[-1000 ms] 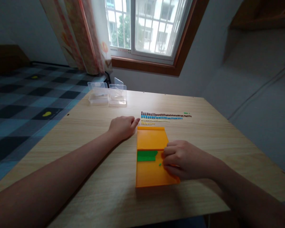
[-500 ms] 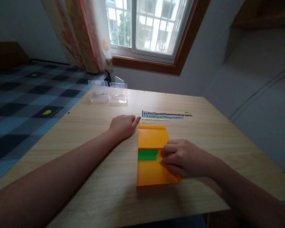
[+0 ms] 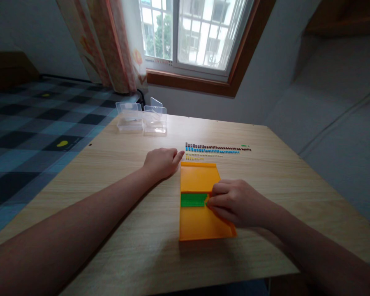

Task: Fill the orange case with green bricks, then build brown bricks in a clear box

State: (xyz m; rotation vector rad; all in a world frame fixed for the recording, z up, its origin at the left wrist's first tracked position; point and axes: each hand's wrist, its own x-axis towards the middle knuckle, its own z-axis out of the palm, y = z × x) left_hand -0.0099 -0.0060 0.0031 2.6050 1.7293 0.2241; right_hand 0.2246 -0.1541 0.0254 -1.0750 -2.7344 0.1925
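My right hand [image 3: 231,202] is over the right side of an orange tray [image 3: 200,226]. Its fingertips pinch a small green brick [image 3: 206,201], mostly hidden, against the right end of a green block of joined bricks [image 3: 192,200]. That green block lies along the tray's raised ridge, at its left side. My left hand [image 3: 163,161] rests curled on the table, left of the tray's far end, with nothing visible in it. Its thumb side points at rows of tiny blue pieces [image 3: 209,151], dark brown pieces [image 3: 216,146] and yellow pieces [image 3: 193,158].
A few green pieces [image 3: 244,145] lie at the right end of the rows. Two clear plastic boxes [image 3: 155,125] with raised lids stand at the table's far left corner. A bed with a checked cover [image 3: 40,123] adjoins the left side; a window [image 3: 203,37] is behind.
My right hand has moved the small green brick up and slightly left, from apart to against the green block's right end. My left hand stays in place; the view has shifted slightly.
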